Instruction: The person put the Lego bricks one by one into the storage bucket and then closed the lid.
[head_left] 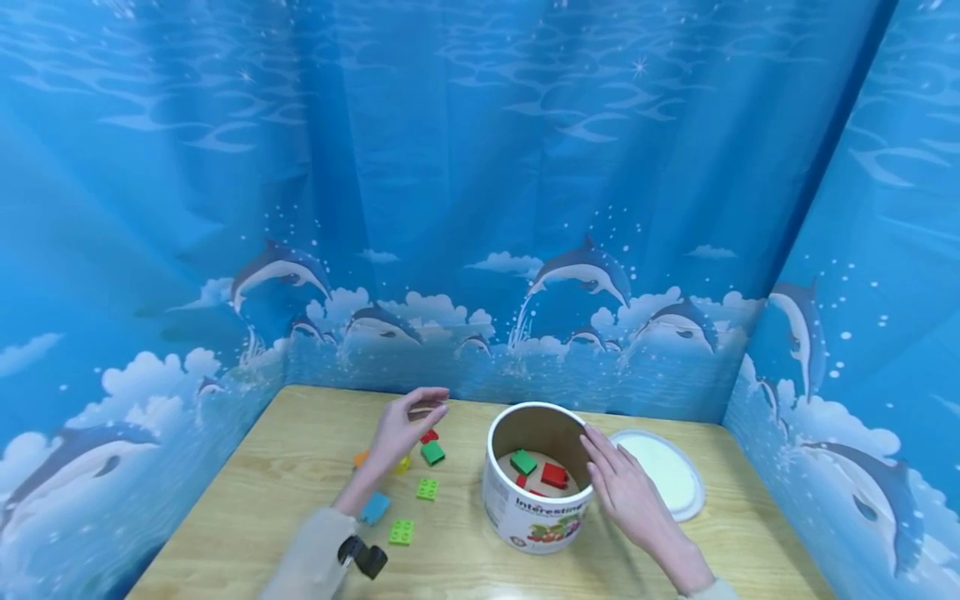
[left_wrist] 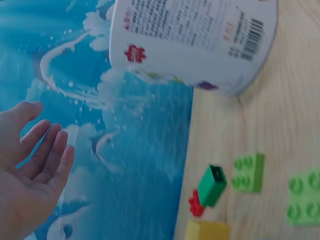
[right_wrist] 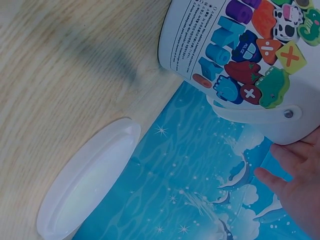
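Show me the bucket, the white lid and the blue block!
Bucket [head_left: 534,521]: head view, printed front wall.
White lid [right_wrist: 90,181]: right wrist view, flat middle.
Blue block [head_left: 377,507]: head view, visible middle.

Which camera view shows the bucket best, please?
The head view: it shows the bucket nearly whole, with blocks inside. The left wrist view shows only part of its wall, with a barcode; the right wrist view, part with toy pictures and the handle.

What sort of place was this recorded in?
Probably a makeshift indoor booth or play corner: dolphin-print curtains hang behind and along both sides of a wooden table, where toy bricks lie beside and inside a bucket.
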